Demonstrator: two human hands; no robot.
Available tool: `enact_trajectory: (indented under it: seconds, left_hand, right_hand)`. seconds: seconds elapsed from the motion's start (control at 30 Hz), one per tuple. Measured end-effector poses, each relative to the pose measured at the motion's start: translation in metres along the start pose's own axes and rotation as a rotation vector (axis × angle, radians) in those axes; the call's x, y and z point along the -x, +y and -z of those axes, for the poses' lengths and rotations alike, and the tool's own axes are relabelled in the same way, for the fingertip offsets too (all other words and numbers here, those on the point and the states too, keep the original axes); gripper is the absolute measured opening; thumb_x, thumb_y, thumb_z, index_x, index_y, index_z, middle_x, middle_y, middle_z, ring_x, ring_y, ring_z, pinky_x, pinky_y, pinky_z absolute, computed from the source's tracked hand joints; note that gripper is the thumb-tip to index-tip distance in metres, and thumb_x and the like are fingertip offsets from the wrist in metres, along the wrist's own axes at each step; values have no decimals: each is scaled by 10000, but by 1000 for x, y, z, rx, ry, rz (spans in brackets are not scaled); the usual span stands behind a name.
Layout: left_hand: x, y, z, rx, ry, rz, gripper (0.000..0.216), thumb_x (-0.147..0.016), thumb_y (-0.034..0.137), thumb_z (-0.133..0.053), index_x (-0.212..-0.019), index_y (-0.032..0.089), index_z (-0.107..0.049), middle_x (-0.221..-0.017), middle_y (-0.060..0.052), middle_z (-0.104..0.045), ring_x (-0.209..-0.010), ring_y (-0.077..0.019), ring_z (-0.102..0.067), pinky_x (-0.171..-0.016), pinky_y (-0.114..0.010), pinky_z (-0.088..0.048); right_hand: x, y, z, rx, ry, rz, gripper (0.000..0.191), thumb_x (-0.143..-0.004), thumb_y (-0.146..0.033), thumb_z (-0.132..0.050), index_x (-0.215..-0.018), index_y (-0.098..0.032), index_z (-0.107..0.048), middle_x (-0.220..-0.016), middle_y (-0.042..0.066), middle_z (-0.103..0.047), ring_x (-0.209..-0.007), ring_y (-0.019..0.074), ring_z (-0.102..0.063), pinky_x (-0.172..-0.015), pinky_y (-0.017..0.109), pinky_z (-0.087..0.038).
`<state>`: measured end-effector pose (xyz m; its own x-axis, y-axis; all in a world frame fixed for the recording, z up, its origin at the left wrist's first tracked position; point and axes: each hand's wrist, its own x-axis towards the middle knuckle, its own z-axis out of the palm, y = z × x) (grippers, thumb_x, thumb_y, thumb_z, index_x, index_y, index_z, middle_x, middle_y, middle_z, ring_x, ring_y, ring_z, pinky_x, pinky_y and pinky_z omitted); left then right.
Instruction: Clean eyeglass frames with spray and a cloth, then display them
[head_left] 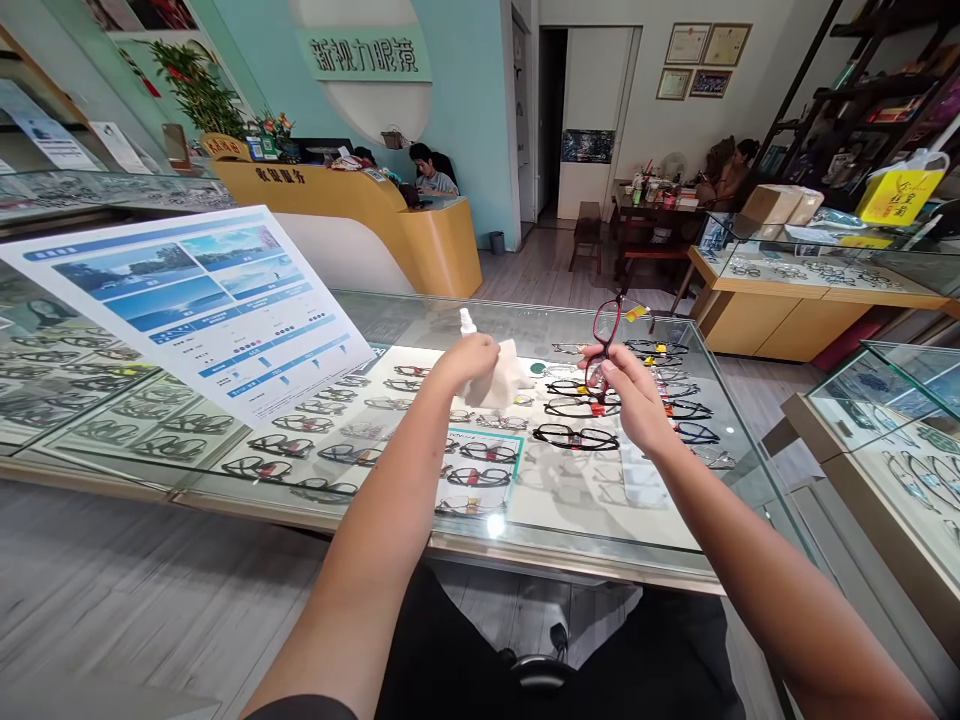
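Note:
My right hand [631, 392] pinches a pair of red-framed eyeglasses [606, 322] and holds them turned on end above the glass counter [420, 535]. A small yellow tag [637, 313] is by the top of the frame. My left hand [471, 362] is closed on a pale wiping cloth [498, 380], which hangs to the right of the fingers. Just behind that hand shows the white top of a spray bottle [467, 321]; its body is hidden. Near my right hand are black-framed glasses [576, 437] and several other pairs.
A printed sheet [247, 330] stands tilted at the left of the counter. Inside the case lie rows of eyeglasses [259, 468]. Another display counter [817, 300] is at the right. A person [433, 172] sits behind the yellow reception desk [442, 235].

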<state>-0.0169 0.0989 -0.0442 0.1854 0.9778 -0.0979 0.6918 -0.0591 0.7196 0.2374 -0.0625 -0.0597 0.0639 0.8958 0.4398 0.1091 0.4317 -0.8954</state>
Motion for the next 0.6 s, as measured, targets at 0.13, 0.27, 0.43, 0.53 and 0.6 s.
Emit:
enact_trajectory:
  seconds: [0.13, 0.27, 0.43, 0.53, 0.6]
  left_hand:
    - [-3, 4, 1, 381, 77, -67, 183, -827, 218, -591, -674, 220, -491, -654, 6, -487, -614, -155, -453, -608, -292, -341]
    - [5, 15, 1, 672, 26, -157, 111, -845, 302, -638, -868, 202, -594, -780, -5, -586, -706, -143, -581, -673, -258, -485]
    - [16, 26, -12, 1082, -232, -147, 257, -847, 302, -808, -1009, 187, -646, -828, -2, -673, -675, -135, -642, -621, -252, -538]
    - [19, 30, -23, 1220, -337, -181, 221, -885, 278, -815, -1004, 182, -655, -814, 5, -701, -654, -130, -664, -620, -244, -547]
    - [21, 32, -29, 1269, -390, -219, 185, -919, 247, -760, -1073, 174, -687, -841, -7, -731, -693, -143, -699, -648, -251, -563]
  right_hand:
    - [0, 0, 1, 2, 1, -3, 309, -1072, -471, -569, -1203, -228, -709, -1116, 66, -746, -883, 204, -602, -842, 362, -496]
    - [1, 0, 0, 17, -22, 14, 308, -1085, -469, -557, -1208, -233, -711, -1109, 58, -725, -900, 204, -606, -879, 373, -488]
    - [3, -2, -2, 2, -73, -18, 310, -1083, -490, -561, -1204, -241, -700, -1126, 57, -715, -898, 207, -590, -852, 365, -493]
    - [5, -3, -3, 21, -118, -24, 325, -1089, -514, -558, -1179, -237, -703, -1119, 63, -721, -935, 224, -604, -852, 369, -488]
    - [5, -3, -4, 31, -142, -7, 324, -1093, -512, -560, -1158, -232, -711, -1094, 62, -718, -953, 229, -608, -866, 370, -483]
